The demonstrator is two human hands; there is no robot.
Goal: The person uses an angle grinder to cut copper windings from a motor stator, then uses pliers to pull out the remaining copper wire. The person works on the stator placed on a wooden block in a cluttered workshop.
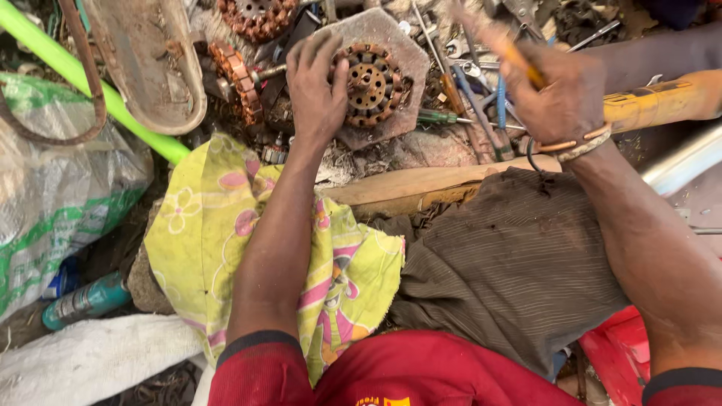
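Copper-wound stator (370, 84) lies far from me on its grey plate (406, 45), just right of my left hand (316, 86), whose spread fingers press its rim. My right hand (560, 94), further right, grips a yellow-handled tool (519, 60).

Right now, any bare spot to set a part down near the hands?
Little. Freest patches: the brown striped cloth beside the right hand, and the yellow flowered cloth beside the left forearm. Crowded: the tool pile and copper-wound stator under the left hand.
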